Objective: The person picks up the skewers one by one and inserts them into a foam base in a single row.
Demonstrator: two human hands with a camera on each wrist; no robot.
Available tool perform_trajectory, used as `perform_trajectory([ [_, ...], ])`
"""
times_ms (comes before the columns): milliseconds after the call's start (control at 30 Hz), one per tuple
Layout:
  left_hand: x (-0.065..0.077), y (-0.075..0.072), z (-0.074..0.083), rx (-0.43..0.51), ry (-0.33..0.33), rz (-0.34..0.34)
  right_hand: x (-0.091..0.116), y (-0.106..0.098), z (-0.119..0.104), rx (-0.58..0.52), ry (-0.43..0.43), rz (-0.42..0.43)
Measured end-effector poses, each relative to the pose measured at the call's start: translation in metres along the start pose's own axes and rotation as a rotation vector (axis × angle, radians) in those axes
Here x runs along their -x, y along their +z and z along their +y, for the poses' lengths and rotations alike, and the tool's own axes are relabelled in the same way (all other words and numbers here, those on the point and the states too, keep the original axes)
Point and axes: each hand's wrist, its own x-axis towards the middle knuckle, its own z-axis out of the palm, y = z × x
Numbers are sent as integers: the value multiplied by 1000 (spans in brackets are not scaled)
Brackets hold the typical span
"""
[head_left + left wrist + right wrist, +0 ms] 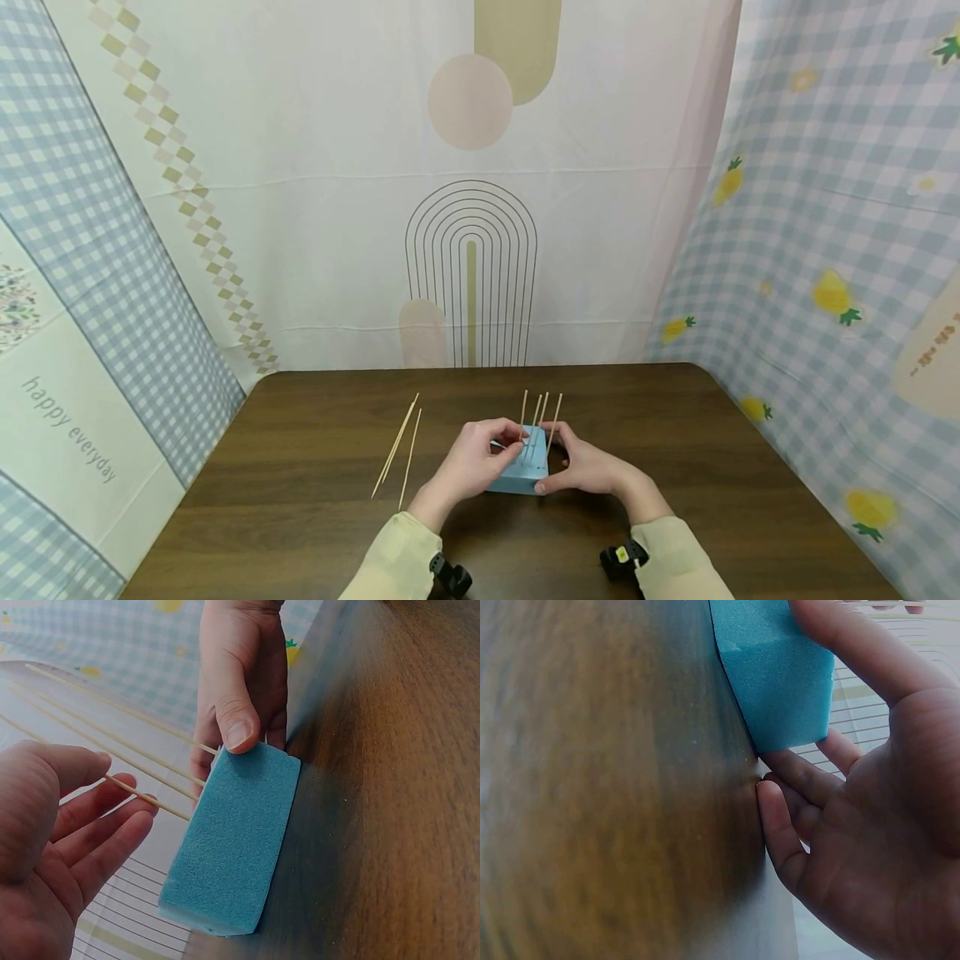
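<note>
A light blue foam block (517, 482) rests on the table, with several thin wooden skewers (556, 417) standing up from its top. My left hand (471, 460) is over the block's left part and pinches one skewer (131, 789) between thumb and fingers, low on its shaft. In the left wrist view that skewer meets the foam's top edge. My right hand (592, 468) grips the block's right end, thumb on the near face and fingers behind. From the right wrist, the block's end (787, 697) shows, with the lower fingers (776, 817) down by the tabletop.
Several loose skewers (396, 446) lie on the brown wooden table (315, 467) to the left of the block. Patterned cloth (337, 250) hangs behind the table and along both sides. Each wrist carries a small black camera (450, 575).
</note>
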Motion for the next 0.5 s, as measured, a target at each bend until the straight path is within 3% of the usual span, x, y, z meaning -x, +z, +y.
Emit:
perform_trajectory([
  [267, 1, 1, 1, 53, -51, 51, 1, 0, -2, -5, 3, -6],
  [500, 1, 1, 0, 59, -44, 68, 2, 0, -2, -14, 3, -2],
])
